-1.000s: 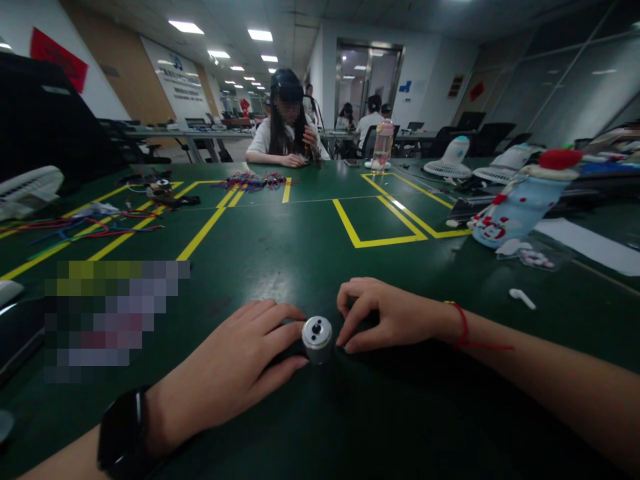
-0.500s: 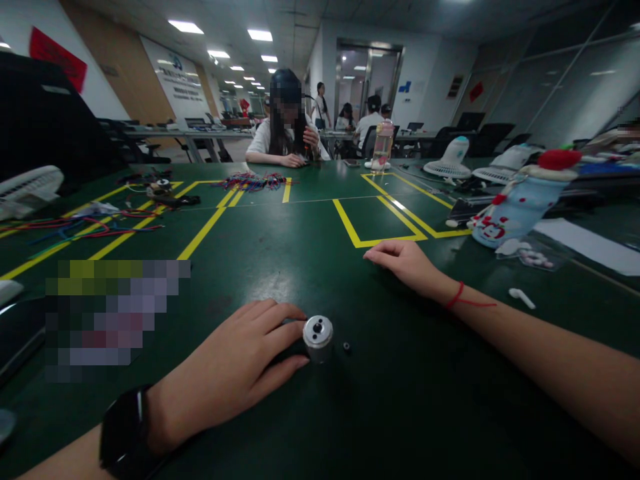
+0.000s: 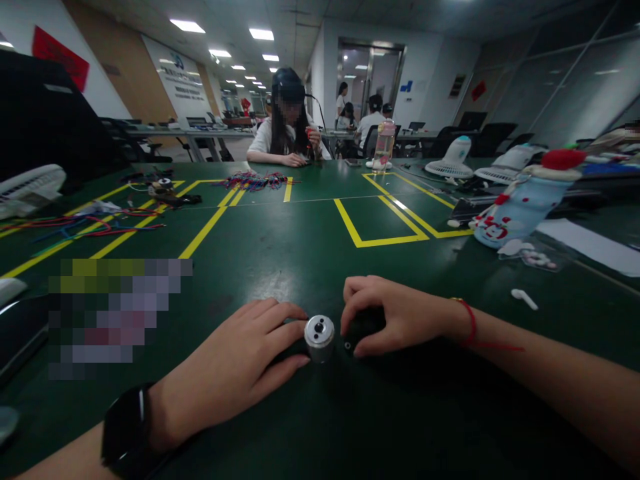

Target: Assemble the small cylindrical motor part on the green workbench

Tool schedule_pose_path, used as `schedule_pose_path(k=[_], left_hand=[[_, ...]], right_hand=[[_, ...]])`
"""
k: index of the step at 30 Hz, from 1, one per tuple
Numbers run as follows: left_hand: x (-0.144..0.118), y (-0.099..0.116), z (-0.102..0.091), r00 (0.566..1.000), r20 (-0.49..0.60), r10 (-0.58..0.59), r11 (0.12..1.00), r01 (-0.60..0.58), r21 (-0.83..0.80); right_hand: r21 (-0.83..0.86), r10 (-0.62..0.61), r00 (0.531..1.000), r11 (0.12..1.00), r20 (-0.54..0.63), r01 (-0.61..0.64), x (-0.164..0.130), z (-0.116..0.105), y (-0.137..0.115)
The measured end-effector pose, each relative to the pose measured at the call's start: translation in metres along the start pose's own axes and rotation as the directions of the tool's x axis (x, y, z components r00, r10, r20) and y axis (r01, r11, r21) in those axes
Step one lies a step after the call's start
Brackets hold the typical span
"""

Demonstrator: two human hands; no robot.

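My left hand [image 3: 245, 363], with a dark watch [image 3: 127, 427] on its wrist, rests on the table with thumb and fingertips against the left side of a small silver motor [image 3: 319, 339]. The motor stands upright, its round face with a dark centre and small holes turned up. Just right of it lies a tiny dark ring-shaped part [image 3: 347, 346]. My right hand [image 3: 385, 313] curves over that part, thumb and index finger apart on either side of it. Whether the fingertips touch the part is not plain. A red cord [image 3: 469, 323] circles the right wrist.
The green table [image 3: 280, 427] carries yellow tape [image 3: 390, 241]. Coloured wires [image 3: 257, 180] lie farther back. On the right are a blue bottle [image 3: 523, 207], a white earbud [image 3: 525, 299] and small fans [image 3: 453, 160]. A person [image 3: 285, 127] sits across the table.
My right hand has come nearer and to the left, from the taped area to the small ring-shaped part, with its thumb and index finger now parted. My left hand stays at the motor.
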State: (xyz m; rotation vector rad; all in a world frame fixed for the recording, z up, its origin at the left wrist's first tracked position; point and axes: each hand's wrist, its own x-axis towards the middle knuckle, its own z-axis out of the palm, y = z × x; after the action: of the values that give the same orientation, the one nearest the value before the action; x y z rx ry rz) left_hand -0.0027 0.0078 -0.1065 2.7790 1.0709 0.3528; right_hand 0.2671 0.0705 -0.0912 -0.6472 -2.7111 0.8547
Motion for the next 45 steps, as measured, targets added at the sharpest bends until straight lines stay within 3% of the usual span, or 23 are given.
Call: schedule_pose_path(k=[3, 5, 8, 10, 16, 20, 23, 26, 28, 31, 45], left_hand=[[-0.001, -0.001, 0.000, 1.000, 0.016, 0.003, 1.000, -0.003, 0.005], [-0.001, 0.000, -0.001, 1.000, 0.021, 0.006, 1.000, -0.006, 0.001], [0.000, 0.003, -0.001, 1.000, 0.016, 0.008, 1.000, -0.008, -0.006], [0.001, 0.003, 0.000, 1.000, 0.005, 0.015, 1.000, -0.015, -0.007], [0.002, 0.003, 0.000, 1.000, -0.021, 0.019, 1.000, -0.019, 0.011], [0.001, 0.004, -0.001, 1.000, -0.002, 0.009, 1.000, -0.009, 0.006], [0.000, 0.007, -0.001, 1.000, -0.002, 0.002, 1.000, -0.002, -0.001], [0.000, 0.011, 0.000, 1.000, 0.003, -0.003, 1.000, 0.003, -0.004], [-0.001, 0.012, 0.001, 1.000, 0.006, -0.007, 1.000, 0.007, -0.006], [-0.001, 0.013, 0.003, 1.000, 0.002, -0.009, 1.000, 0.009, -0.008], [-0.002, 0.014, -0.004, 1.000, -0.011, -0.021, 0.998, 0.020, -0.059]], right_hand=[[-0.015, -0.022, 1.000, 1.000, -0.020, 0.021, 0.004, 0.005, -0.008], [0.053, -0.006, 0.991, 0.999, -0.134, 0.013, 0.005, 0.005, -0.014], [0.099, 0.028, 0.931, 0.995, -0.363, 0.009, 0.007, 0.006, -0.027], [0.098, 0.021, 0.900, 0.995, -0.435, 0.024, 0.008, 0.008, -0.036], [0.093, -0.019, 0.921, 0.994, -0.389, 0.060, 0.015, 0.014, -0.048], [0.143, 0.035, 0.922, 0.989, -0.386, 0.023, 0.014, 0.009, -0.043], [0.248, 0.196, 0.850, 0.965, -0.489, -0.080, 0.008, 0.003, -0.022], [0.377, 0.400, 0.710, 0.904, -0.580, -0.201, 0.001, -0.001, 0.013], [0.427, 0.471, 0.646, 0.872, -0.601, -0.238, -0.003, -0.003, 0.036], [0.476, 0.519, 0.596, 0.844, -0.612, -0.246, -0.004, -0.003, 0.056], [0.407, 0.491, 0.661, 0.865, -0.567, -0.293, -0.002, -0.005, 0.037]])
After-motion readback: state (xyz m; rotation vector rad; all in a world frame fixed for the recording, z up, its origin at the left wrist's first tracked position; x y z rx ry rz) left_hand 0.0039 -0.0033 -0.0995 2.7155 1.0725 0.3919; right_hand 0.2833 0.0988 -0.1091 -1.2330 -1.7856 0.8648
